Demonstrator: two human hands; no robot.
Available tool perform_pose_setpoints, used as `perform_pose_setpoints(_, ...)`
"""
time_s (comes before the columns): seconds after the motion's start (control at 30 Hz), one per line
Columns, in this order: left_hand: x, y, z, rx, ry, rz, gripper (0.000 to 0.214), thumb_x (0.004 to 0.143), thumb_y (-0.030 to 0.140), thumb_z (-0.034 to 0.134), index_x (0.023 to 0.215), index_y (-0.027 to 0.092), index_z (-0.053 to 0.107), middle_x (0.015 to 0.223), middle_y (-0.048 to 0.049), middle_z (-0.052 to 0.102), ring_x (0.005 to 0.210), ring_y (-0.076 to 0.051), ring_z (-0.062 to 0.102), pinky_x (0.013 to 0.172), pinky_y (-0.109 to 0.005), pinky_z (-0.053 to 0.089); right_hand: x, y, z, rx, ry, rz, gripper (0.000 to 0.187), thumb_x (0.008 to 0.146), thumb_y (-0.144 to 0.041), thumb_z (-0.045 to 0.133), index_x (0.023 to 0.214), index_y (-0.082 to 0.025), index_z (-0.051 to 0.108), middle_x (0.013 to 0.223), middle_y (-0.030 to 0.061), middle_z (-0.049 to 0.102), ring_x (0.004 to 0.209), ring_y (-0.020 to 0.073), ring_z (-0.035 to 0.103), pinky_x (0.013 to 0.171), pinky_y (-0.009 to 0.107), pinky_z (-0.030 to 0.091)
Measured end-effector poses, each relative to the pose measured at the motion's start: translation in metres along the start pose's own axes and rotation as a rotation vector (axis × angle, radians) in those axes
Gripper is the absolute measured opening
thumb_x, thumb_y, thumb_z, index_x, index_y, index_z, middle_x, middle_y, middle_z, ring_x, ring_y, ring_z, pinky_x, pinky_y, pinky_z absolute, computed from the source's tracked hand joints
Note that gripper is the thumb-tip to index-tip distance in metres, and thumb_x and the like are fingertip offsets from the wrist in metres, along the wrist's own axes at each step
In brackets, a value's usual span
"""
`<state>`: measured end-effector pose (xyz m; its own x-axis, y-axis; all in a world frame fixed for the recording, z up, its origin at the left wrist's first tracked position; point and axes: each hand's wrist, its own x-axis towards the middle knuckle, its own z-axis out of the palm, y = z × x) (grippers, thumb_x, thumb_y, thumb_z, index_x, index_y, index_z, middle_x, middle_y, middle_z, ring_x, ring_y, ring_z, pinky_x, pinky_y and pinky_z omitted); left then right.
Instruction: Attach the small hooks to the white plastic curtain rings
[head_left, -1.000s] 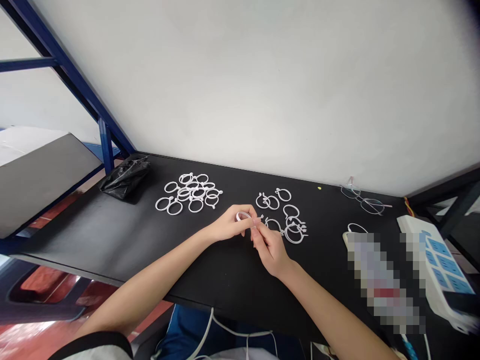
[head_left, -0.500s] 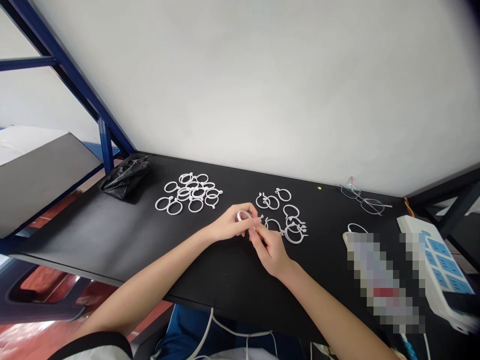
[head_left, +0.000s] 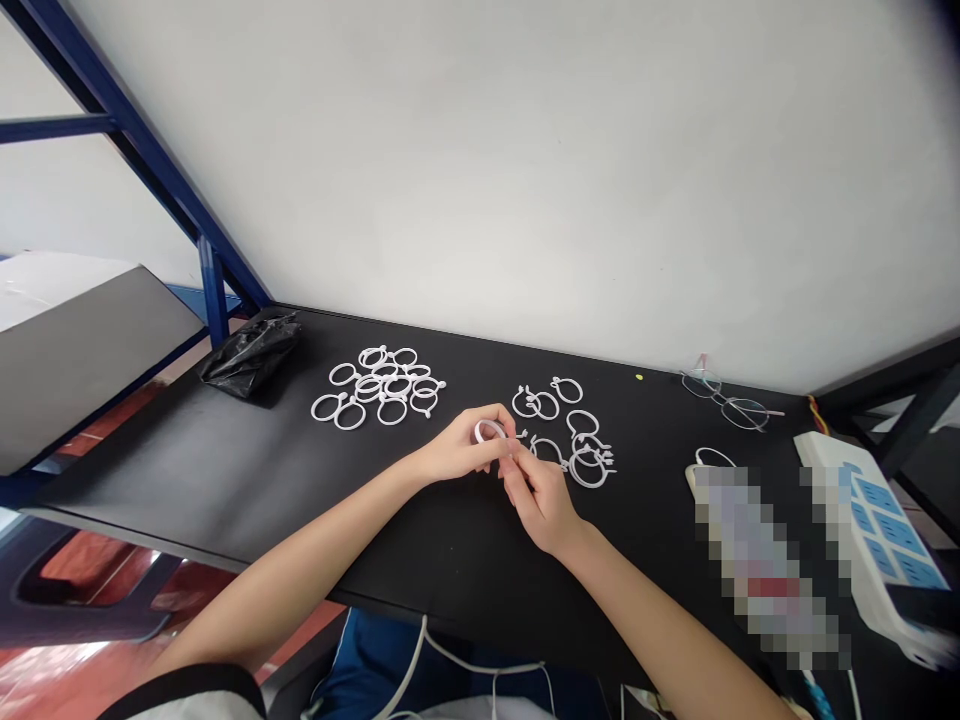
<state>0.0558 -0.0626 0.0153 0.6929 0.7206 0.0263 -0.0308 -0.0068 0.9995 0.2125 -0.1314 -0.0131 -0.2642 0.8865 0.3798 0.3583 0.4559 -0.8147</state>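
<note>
We hold a ring [head_left: 478,434] above the middle of the table [head_left: 442,545], between its front and back edges. Our left hand [head_left: 471,443] grips its left side; our right hand [head_left: 541,497] pinches its right side, where the grip hides its ends. Over the last second that pinch shifts only slightly, so the ring stays with us and neither loose group grows. The left rings [head_left: 390,384] lie toward the back edge, the bag [head_left: 251,358] by the left back corner, the right rings [head_left: 580,436] just beyond our right hand.
</note>
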Motion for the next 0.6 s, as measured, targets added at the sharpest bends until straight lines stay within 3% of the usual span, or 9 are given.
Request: perform_pose_setpoints(0.6, 0.0016, -0.0024, -0.0004, -0.089, -0.014, 0.019, 0.017, 0.079, 0.020, 0.060, 0.094, 0.015, 0.052, 0.059, 0.0053, 0.056, 0.045, -0.006, 0.049, 0.044, -0.016, 0.039, -0.0003, 0.0011, 0.0001, -0.024, -0.015, 0.016, 0.027, 0.102, -0.026, 0.035, 0.081, -0.021, 0.052, 0.055, -0.0039, 0.050, 0.047, 0.0110, 0.049, 0.053, 0.024, 0.041)
